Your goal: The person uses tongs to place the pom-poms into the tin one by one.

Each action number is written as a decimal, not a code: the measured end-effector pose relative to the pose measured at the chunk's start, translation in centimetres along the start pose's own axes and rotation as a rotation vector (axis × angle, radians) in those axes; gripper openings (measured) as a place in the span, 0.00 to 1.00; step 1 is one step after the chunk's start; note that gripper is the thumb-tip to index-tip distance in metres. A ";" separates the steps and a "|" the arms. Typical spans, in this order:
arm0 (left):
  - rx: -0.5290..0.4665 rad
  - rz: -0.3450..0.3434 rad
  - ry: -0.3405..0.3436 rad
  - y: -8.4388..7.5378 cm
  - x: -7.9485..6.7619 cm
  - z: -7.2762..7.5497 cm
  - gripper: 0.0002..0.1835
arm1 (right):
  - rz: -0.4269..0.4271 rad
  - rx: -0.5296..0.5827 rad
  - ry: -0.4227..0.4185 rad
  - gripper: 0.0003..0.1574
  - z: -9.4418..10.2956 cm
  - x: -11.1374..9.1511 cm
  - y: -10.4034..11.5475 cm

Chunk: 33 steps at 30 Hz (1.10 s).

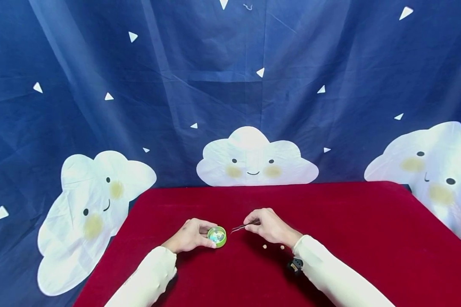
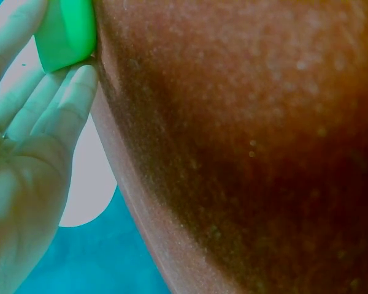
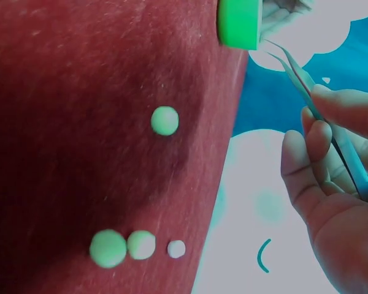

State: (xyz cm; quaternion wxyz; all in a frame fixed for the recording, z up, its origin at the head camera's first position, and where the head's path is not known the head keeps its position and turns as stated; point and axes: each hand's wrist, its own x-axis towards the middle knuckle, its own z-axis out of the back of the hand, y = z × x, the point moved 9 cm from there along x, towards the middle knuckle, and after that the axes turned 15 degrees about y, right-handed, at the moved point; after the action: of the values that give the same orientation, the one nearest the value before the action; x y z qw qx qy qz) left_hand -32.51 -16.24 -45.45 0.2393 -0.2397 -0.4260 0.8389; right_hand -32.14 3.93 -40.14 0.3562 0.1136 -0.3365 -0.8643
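Note:
My left hand (image 1: 191, 235) grips a small green round container (image 1: 222, 244) between thumb and fingers, on the red cloth. Pale and bluish contents show inside it, too small to make out. The left wrist view shows only part of the green container (image 2: 67, 33), beside my left hand (image 2: 37, 141). With thumb and fingers my right hand (image 1: 270, 226) pinches metal tweezers (image 1: 241, 227), their tips just right of the container. In the right wrist view the tweezers (image 3: 306, 92) have slightly parted tips near the container's rim, with nothing visible between them.
Several small round balls lie on the red cloth (image 1: 330, 217) by my right wrist; one ball (image 3: 165, 120) sits apart from a row with a larger ball (image 3: 108, 248). A blue curtain (image 1: 230, 98) with white clouds hangs behind the table. A dark device (image 1: 296, 265) is at my right wrist.

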 end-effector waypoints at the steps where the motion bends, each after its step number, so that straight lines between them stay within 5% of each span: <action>1: 0.001 0.001 -0.001 0.0 0.0 0.0 0.31 | 0.000 -0.005 -0.003 0.05 0.1 -0.2 0.0; 33: 0.003 -0.033 0.013 -0.3 0.0 0.1 0.30 | -0.008 -0.008 -0.031 0.06 2.7 -5.0 -2.1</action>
State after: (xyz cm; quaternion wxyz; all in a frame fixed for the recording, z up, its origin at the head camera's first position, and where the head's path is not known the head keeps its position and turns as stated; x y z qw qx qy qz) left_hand -32.47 -16.12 -45.14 0.2561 -0.2376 -0.4270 0.8340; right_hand -30.81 9.80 -39.74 0.3480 0.0999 -0.3383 -0.8686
